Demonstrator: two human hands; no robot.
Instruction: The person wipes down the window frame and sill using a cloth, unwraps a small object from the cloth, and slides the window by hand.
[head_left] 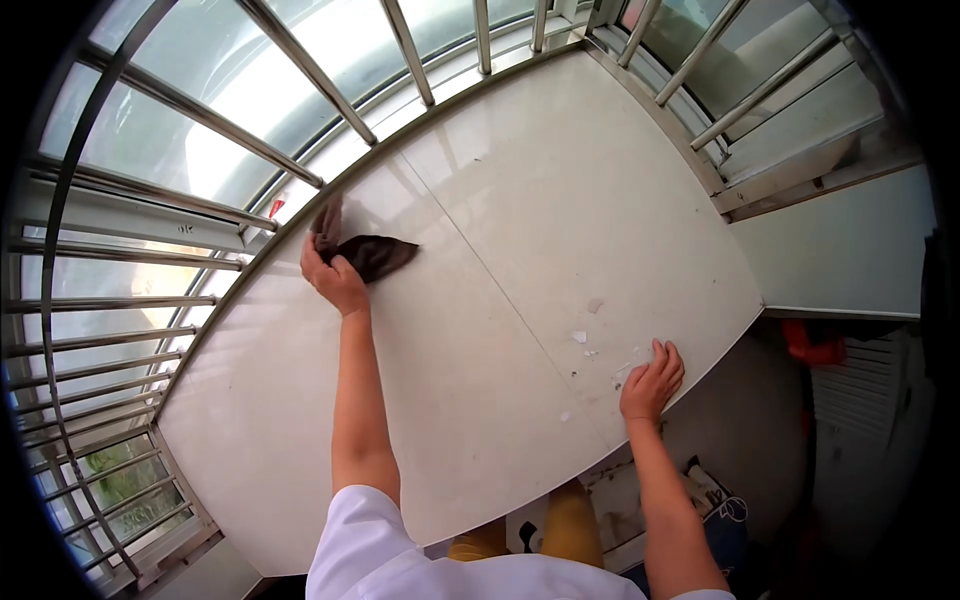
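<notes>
The fingers (345, 265) of the left hand (335, 285) are closing around a dark cloth (378, 256) in the head view, bunching one end of it while the rest is spreading out to the right over the pale bench (480, 420). The cloth is lying near the bench's curved far rim, close to the metal bars (407, 50) that are running in front of the window. The right hand (650, 387) is resting near the opposite edge, palm down, its fingers loosely bent and gripping nothing that shows. White flakes (579, 337) are lying scattered just beside it, to its left and beyond. A thin dark seam (480, 258) is crossing the bench between the two hands. Both arms are reaching forward from a white shirt (365, 540), and yellow-clad legs (572, 525) are showing below the near edge.
</notes>
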